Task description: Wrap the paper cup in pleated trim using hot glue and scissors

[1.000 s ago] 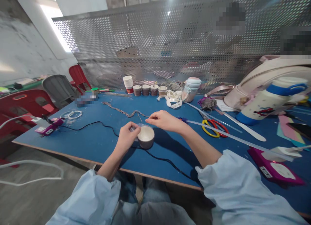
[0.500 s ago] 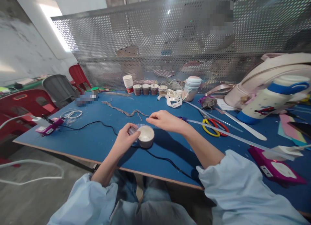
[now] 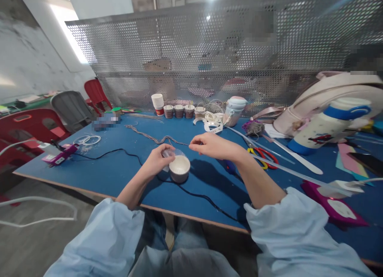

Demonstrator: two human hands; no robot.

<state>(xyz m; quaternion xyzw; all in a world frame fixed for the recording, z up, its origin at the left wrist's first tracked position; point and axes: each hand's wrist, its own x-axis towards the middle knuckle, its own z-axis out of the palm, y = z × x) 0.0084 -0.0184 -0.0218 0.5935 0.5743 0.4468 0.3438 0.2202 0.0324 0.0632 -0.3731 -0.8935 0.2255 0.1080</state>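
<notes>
My left hand [image 3: 158, 159] is closed on a crinkled clear plastic piece [image 3: 169, 152], partly hidden by the fingers. Beside it on the blue table stands a small cup [image 3: 179, 169], white inside with a grey-brown outer wall; my left thumb is at its rim. Above and right of the cup, my right hand [image 3: 206, 145] pinches the end of a grey-brown cord [image 3: 181, 142]. That cord belongs to a loose bundle [image 3: 143, 134] lying across the table to the left.
Behind stand a paper cup stack [image 3: 157, 103], several brown-wrapped cups [image 3: 178, 111] and a lidded pink-and-blue cup [image 3: 235, 111]. Rightward lie scissors [image 3: 267, 158], clear rods [image 3: 287, 169], yarn [image 3: 254, 128], a bottle [image 3: 326, 127] and a purple power strip [image 3: 335, 207]. A black cable [image 3: 206, 197] passes the cup.
My right hand has shifted slightly right, drawing the cord's end with it. My left hand and the clear plastic piece have moved up a little beside the cup. The view has shifted slightly.
</notes>
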